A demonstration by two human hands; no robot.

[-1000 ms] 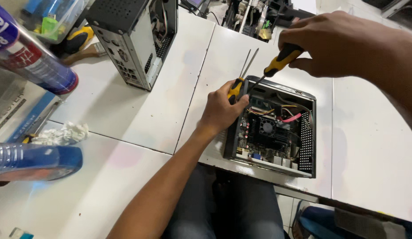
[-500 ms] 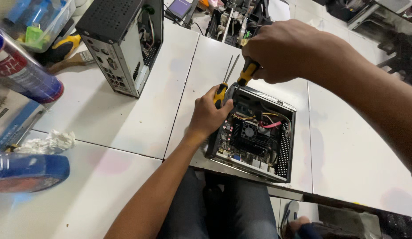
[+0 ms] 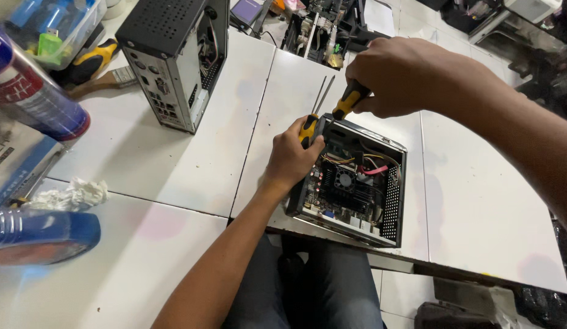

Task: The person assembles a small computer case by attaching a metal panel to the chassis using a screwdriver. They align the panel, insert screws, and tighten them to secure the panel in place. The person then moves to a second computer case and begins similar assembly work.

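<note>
My left hand (image 3: pixel 291 159) sits at the centre of the frame, fingers curled tight around a yellow-and-black screwdriver (image 3: pixel 309 127) whose thin shaft points up and away from me. My right hand (image 3: pixel 400 76), at the upper middle, is closed around the handle of a second screwdriver (image 3: pixel 349 101) of the same colours, its tip angled down toward the top edge of the small open computer case (image 3: pixel 355 181). That case lies just right of centre with its lid off, showing a circuit board, a dark fan and some red and yellow wires; my left hand rests against its upper left corner.

Everything stands on white tables (image 3: pixel 174 164) pushed together, with dark seams running between the panels. The case lies near the front edge, over my knees in dark trousers (image 3: pixel 332 292). In the upper left of the frame a second computer case (image 3: pixel 174 55) stands upright, black on top, its port side turned toward me. Beside it at the far left lie a paintbrush (image 3: pixel 103 79), a clear box of bits (image 3: pixel 49 24) and a spray can (image 3: pixel 33 91). A crumpled white rag (image 3: pixel 73 195) lies at the left edge, above a blue bottle (image 3: pixel 39 234). Along the top of the frame more electronics (image 3: pixel 323 30) crowd the table, and at the lower right there is pale tiled floor (image 3: pixel 411 292).
</note>
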